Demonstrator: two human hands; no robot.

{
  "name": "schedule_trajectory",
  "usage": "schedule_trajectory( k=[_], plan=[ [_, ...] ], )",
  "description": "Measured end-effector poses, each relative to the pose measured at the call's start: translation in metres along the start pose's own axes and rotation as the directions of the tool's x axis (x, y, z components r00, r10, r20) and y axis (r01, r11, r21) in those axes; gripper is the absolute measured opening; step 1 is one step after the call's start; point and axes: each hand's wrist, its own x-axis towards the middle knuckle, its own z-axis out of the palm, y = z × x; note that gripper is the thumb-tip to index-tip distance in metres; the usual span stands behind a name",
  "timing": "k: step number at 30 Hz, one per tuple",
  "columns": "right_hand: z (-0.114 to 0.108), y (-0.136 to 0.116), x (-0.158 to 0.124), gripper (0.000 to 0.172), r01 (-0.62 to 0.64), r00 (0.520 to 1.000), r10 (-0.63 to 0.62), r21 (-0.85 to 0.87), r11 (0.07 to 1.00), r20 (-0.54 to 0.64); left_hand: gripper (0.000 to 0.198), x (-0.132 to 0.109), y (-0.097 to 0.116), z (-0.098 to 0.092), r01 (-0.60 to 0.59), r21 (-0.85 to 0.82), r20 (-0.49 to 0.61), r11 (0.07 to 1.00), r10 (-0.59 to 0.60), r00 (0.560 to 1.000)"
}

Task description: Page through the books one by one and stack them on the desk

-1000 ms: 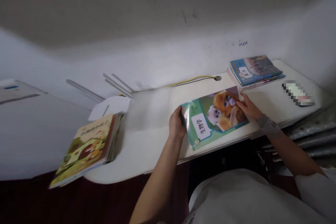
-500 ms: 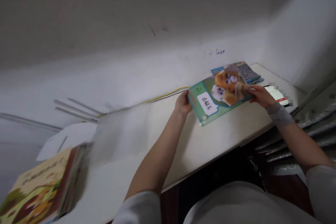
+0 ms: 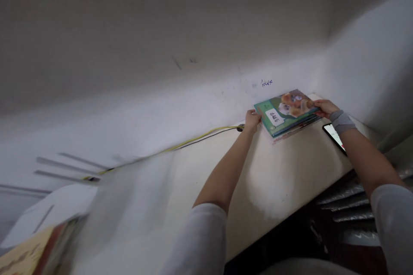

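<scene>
A green book (image 3: 287, 111) with golden monkeys on its cover lies on top of a stack of books (image 3: 298, 128) near the wall at the back right. My left hand (image 3: 253, 120) grips the green book's left edge, the fingers partly hidden behind it. At the opposite edge, my right hand (image 3: 326, 107) is closed on the same book, thumb on top. Below my right wrist, which wears a grey band, a phone (image 3: 334, 136) with a lit screen lies partly covered by the forearm.
The white table (image 3: 206, 184) runs along the wall. Yellow and black cables (image 3: 200, 136) lie along its back edge. Another stack of books (image 3: 32, 251) stands at the lower left, cut off by the frame. Silvery wrapped material (image 3: 351, 206) is below the table's right side.
Both hands have carried the green book away from me and to the right, down onto the stack. The view has shifted, and the left stack shows less.
</scene>
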Motion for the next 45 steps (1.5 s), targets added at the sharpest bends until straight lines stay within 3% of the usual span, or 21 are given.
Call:
schedule_trajectory(
  k=[3,9,13,17,20,22,24,26,28,31,33,35,40,45],
  plan=[
    [0.002,0.002,0.015,0.013,-0.009,0.999,-0.002,-0.245,0.969,-0.045,0.051,0.008,-0.010,0.004,-0.051,0.088,-0.045,0.995,0.055,0.997],
    [0.012,0.020,0.017,0.024,0.097,0.979,-0.185,-0.599,0.795,-0.087,0.055,0.015,-0.016,0.004,-0.156,0.258,-0.045,0.954,0.173,0.984],
    [0.019,0.030,0.014,0.034,0.109,0.960,-0.257,-0.702,0.704,-0.108,0.050,0.012,-0.019,0.006,-0.190,0.326,-0.002,0.926,0.202,0.979],
    [0.019,0.030,0.013,0.038,0.097,0.951,-0.279,-0.733,0.673,-0.130,0.046,0.006,-0.022,0.005,-0.216,0.385,0.009,0.897,0.230,0.973],
    [0.022,0.026,0.003,0.045,0.146,0.887,-0.414,-0.727,0.670,-0.204,0.047,-0.008,-0.024,-0.010,-0.232,0.441,-0.017,0.867,0.266,0.964],
    [0.032,0.022,-0.011,0.045,0.289,0.769,-0.593,-0.697,0.656,-0.239,0.044,-0.024,-0.025,-0.034,-0.252,0.487,-0.020,0.836,0.299,0.954],
    [0.053,0.018,-0.034,0.041,0.495,0.636,-0.749,-0.646,0.582,-0.187,0.038,-0.046,-0.029,-0.069,-0.268,0.545,-0.014,0.794,0.329,0.944],
    [0.082,0.016,-0.064,0.036,0.674,0.553,-0.833,-0.584,0.453,-0.009,0.032,-0.072,-0.037,-0.114,-0.259,0.614,-0.022,0.745,0.344,0.939],
    [0.116,0.016,-0.100,0.033,0.795,0.497,-0.834,-0.510,0.329,0.238,0.031,-0.102,-0.048,-0.164,-0.205,0.682,-0.071,0.702,0.343,0.937],
    [0.166,0.024,-0.149,0.033,0.898,0.401,-0.744,-0.391,0.203,0.535,0.044,-0.144,-0.070,-0.234,0.031,0.797,-0.246,0.603,0.277,0.929],
    [0.193,0.031,-0.174,0.034,0.916,0.380,-0.674,-0.361,0.177,0.633,0.054,-0.166,-0.086,-0.270,0.282,0.848,-0.390,0.449,0.169,0.905],
    [0.213,0.036,-0.189,0.036,0.919,0.382,-0.613,-0.355,0.173,0.692,0.057,-0.182,-0.098,-0.295,0.418,0.839,-0.470,0.348,0.078,0.879],
    [0.232,0.043,-0.201,0.036,0.923,0.376,-0.562,-0.351,0.158,0.737,0.044,-0.203,-0.106,-0.323,0.427,0.830,-0.441,0.358,-0.047,0.896],
    [0.233,0.048,-0.198,0.039,0.921,0.379,-0.584,-0.353,0.164,0.717,0.034,-0.208,-0.092,-0.331,0.428,0.821,-0.449,0.377,-0.038,0.893]
  ],
)
